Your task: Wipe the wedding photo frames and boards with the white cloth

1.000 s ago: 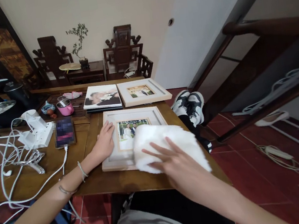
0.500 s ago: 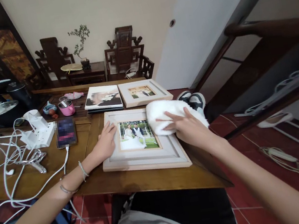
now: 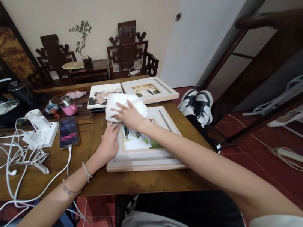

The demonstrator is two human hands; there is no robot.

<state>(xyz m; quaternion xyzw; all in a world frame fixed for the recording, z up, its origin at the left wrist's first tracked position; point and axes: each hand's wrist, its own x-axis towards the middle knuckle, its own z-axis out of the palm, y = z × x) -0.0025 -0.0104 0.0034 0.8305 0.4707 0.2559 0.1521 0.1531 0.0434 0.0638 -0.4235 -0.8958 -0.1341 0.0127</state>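
Note:
A light wooden picture frame [image 3: 150,163] lies flat near the table's front edge, holding a photo of two people outdoors. My left hand [image 3: 108,144] grips its left side, fingers over the rim. With fingers spread, my right hand [image 3: 129,116] presses and holds a folded white towel [image 3: 112,105] on the frame's upper left corner, close to the left fingertips. My right forearm hides part of the photo and frame. Behind are a second frame [image 3: 169,89] and a stack of photo panels [image 3: 94,95]; the towel overlaps their near edges.
To the left lie a phone [image 3: 68,131] on a charging cable, a power strip [image 3: 48,135], tangled white cords and a silver hair claw [image 3: 40,160]. A pink cup [image 3: 69,107] stands behind them. Past the table's right edge are someone's sneakers [image 3: 201,106].
My right hand has carried the towel leftward and away from me, from the frame's upper right corner to its upper left. My left hand stays on the left rim.

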